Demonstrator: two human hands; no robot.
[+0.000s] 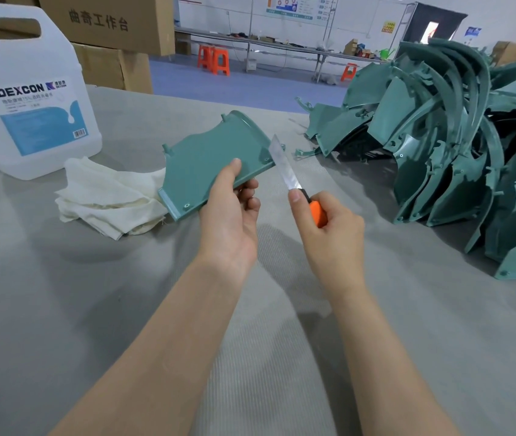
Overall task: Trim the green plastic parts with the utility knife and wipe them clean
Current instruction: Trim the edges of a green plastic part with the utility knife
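My left hand (pixel 233 212) grips a flat green plastic part (pixel 209 158) by its near edge, thumb on top, and holds it tilted above the table. My right hand (pixel 329 228) grips the orange handle of a utility knife (pixel 285 166), index finger along its spine. The extended blade points up and away, with its tip at the part's right edge. A crumpled white cloth (pixel 108 196) lies on the table just left of the part.
A large pile of green plastic parts (pixel 445 146) fills the table's right side. A white DEXCON jug (pixel 26 99) stands at the far left, with cardboard boxes (pixel 108 29) behind it. The grey ribbed table cover (pixel 266 357) spreads below my arms.
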